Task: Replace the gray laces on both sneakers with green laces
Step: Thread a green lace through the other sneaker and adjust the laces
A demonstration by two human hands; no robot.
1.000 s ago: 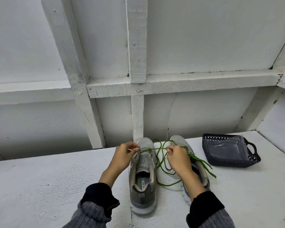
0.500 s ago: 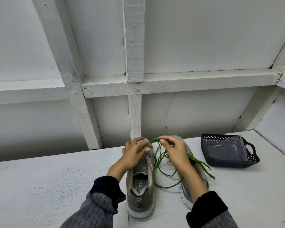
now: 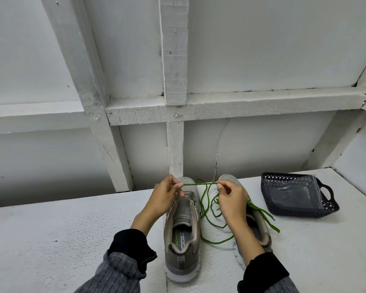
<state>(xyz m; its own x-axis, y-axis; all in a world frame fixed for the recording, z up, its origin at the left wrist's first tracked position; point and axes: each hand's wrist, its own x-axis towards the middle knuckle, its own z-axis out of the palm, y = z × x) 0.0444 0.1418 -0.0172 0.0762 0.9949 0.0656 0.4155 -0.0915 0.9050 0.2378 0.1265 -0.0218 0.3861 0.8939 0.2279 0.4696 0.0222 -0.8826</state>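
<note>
right sneaker [image 3: 260, 227] mostly behind right hand [image 3: 232, 199], sleeves cut off

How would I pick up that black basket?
Probably by the loop handle on the dark basket's right end. Come from the right side: the handle sticks out there with an open hole for fingers.

The scene is being viewed through a single wide-angle camera worn on the head, so nothing is being shared with a second view. The lens is being aimed forward and down from close above a white table [image 3: 51, 240], with the person's two forearms being taken in at the bottom edge. A white framed wall [image 3: 262, 49] is being caught across the upper half, its beams being bent by the wide lens.
</note>
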